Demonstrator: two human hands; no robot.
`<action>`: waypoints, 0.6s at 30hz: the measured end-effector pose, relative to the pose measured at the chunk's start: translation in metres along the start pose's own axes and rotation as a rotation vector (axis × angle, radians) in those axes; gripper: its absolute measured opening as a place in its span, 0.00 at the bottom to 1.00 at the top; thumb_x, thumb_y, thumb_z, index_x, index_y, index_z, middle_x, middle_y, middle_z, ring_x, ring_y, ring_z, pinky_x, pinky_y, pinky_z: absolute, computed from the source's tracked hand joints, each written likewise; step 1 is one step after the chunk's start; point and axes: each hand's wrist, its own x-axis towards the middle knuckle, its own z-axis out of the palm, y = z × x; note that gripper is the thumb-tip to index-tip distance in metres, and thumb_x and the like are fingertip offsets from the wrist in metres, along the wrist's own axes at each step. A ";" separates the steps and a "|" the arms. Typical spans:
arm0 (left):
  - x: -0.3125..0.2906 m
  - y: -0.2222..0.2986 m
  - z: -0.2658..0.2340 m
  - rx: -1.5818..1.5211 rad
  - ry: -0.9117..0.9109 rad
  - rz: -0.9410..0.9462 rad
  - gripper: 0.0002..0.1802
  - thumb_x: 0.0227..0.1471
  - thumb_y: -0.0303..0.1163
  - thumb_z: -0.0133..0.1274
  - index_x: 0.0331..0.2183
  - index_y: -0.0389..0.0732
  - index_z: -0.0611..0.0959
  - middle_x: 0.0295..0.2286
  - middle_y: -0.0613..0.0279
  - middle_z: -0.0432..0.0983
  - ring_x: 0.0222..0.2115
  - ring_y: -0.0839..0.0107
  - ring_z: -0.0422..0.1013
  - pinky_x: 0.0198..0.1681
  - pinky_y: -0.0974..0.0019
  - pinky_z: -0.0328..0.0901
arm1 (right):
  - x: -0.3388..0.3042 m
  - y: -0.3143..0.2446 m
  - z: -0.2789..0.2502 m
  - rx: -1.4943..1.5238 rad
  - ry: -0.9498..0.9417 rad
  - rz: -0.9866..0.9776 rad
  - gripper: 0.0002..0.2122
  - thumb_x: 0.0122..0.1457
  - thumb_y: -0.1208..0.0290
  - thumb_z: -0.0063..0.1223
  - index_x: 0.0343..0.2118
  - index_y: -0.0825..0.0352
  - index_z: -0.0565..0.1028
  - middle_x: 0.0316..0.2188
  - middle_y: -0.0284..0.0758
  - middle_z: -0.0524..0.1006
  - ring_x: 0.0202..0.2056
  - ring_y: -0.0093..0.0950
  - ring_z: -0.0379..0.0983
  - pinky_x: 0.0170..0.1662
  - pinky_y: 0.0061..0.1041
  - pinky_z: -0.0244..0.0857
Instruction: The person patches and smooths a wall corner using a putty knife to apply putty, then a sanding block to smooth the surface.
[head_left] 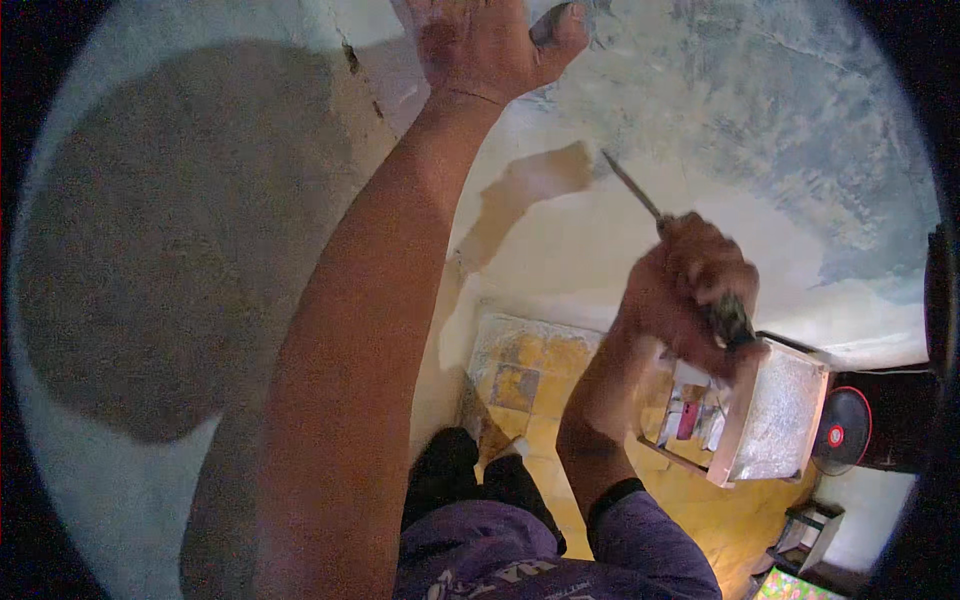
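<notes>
My left hand [480, 45] rests against a patchy wall [760, 120] at the top of the view, thumb stretched out to the side. Its fingers are partly cut off by the upper edge. Closed in a fist to the lower right, my right hand [695, 275] grips a hand tool with a thin metal blade [632, 188] and a dark handle [733, 322]. The blade points up and left toward the wall; whether its tip touches cannot be told. Blue-grey and beige areas cover the wall, and a crack [350, 58] runs near my left hand.
A wooden-framed stand with a silvery top [780, 415] stands at the right, a red item [688, 420] within its frame. Behind it is a round black thing with a red rim [848, 430]. A small dark stool [808, 530] sits on the yellow tiled floor [545, 365].
</notes>
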 end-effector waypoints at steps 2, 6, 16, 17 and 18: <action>0.000 0.006 0.011 0.035 0.106 0.057 0.47 0.55 0.62 0.28 0.61 0.31 0.49 0.59 0.40 0.48 0.60 0.47 0.48 0.58 0.47 0.46 | 0.009 0.017 -0.019 0.050 0.053 -0.016 0.33 0.53 0.34 0.37 0.14 0.67 0.65 0.14 0.37 0.64 0.16 0.29 0.56 0.22 0.28 0.48; 0.002 -0.009 0.000 0.055 0.105 0.117 0.46 0.55 0.61 0.27 0.61 0.31 0.49 0.60 0.40 0.47 0.60 0.47 0.48 0.57 0.47 0.46 | -0.006 0.014 0.005 -0.044 0.014 -0.063 0.36 0.48 0.26 0.29 0.15 0.63 0.62 0.10 0.31 0.58 0.15 0.26 0.52 0.23 0.31 0.52; -0.010 0.003 0.012 0.069 0.040 0.041 0.45 0.55 0.59 0.29 0.61 0.32 0.49 0.61 0.43 0.44 0.61 0.49 0.45 0.57 0.49 0.44 | 0.006 0.008 0.000 -0.149 0.009 -0.165 0.33 0.51 0.30 0.31 0.16 0.62 0.61 0.11 0.29 0.57 0.15 0.24 0.50 0.22 0.28 0.48; -0.002 -0.005 0.002 0.112 -0.002 0.067 0.45 0.55 0.59 0.30 0.61 0.32 0.49 0.61 0.43 0.43 0.61 0.49 0.45 0.57 0.48 0.44 | 0.005 0.017 0.004 -0.134 0.022 -0.121 0.32 0.51 0.30 0.31 0.16 0.62 0.61 0.11 0.29 0.57 0.15 0.24 0.50 0.22 0.28 0.47; -0.003 -0.004 -0.001 0.108 0.000 0.066 0.45 0.55 0.59 0.30 0.61 0.32 0.49 0.61 0.43 0.43 0.61 0.49 0.45 0.57 0.48 0.44 | 0.008 0.011 0.008 -0.089 0.049 -0.022 0.33 0.51 0.30 0.31 0.16 0.62 0.61 0.11 0.30 0.57 0.14 0.24 0.50 0.22 0.28 0.48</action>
